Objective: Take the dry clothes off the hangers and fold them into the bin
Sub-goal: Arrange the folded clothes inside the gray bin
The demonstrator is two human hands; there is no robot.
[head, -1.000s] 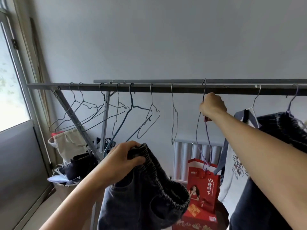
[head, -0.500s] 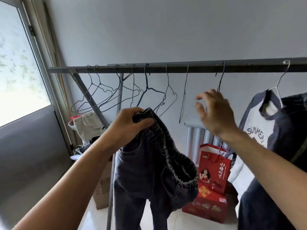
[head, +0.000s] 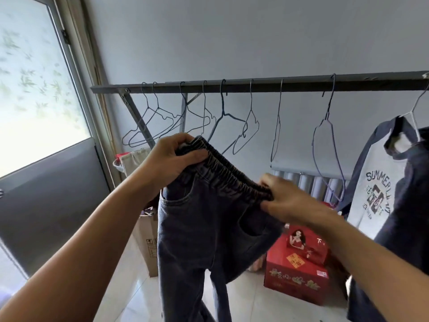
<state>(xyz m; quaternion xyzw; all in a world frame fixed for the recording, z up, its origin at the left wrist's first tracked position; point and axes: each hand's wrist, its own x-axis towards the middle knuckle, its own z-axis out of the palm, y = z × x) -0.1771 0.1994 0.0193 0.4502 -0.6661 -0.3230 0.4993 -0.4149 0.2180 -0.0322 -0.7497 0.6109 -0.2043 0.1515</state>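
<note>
Dark blue jeans [head: 204, 228] with an elastic waistband hang in front of me, legs dropping out of view at the bottom. My left hand [head: 171, 159] grips the waistband's left end. My right hand [head: 285, 201] pinches the waistband's right end. Behind them a grey rail [head: 267, 86] carries several bare wire hangers [head: 327, 145]. At the right a white and navy printed shirt [head: 373, 194] hangs on a white hanger, partly covered by a dark garment [head: 408, 217]. No bin is in view.
Red gift boxes [head: 297, 275] and a cardboard box [head: 148, 240] stand on the tiled floor under the rail. A radiator [head: 308, 182] sits on the back wall. A glass door [head: 34, 112] fills the left side. A cloth-filled basket [head: 130, 159] sits behind the rack's leg.
My right hand let go of the bare hanger on the rail, came down and took hold of the jeans' waistband. The view tilted downward and to the left.
</note>
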